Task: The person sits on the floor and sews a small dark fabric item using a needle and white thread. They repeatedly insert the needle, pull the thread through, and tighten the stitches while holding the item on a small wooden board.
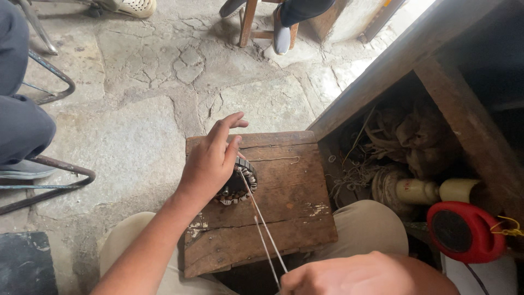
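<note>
Head view shows you the stator point(238, 188), a small round ring with a dark core and pale windings bunched around its rim. It lies flat near the middle of the wooden stool point(284, 218) that sits between your knees, a worn plank top with chipped white paint at its left edge.

Two thin pale strands point(262, 221) run taut from the ring's upper rim down toward you, side by side and almost touching.

You have bare wood to the right of the ring and below it, out to the stool's edges. Just beyond the right edge stands a wooden bench frame point(464, 114), with tangled wire and cloth under it and a red round reel point(464, 232) near your right knee. To the left there is cracked stone floor point(136, 131), with metal chair legs point(54, 180) farther off.

Your left hand point(210, 161) comes in from the lower left and rests over the ring's left side, fingers loosely spread, the index lifted clear and the thumb pressing the rim.

Your right hand point(355, 276), low at the frame's bottom, is closed with the fingers pressed together, pinching the near ends of the strands.
</note>
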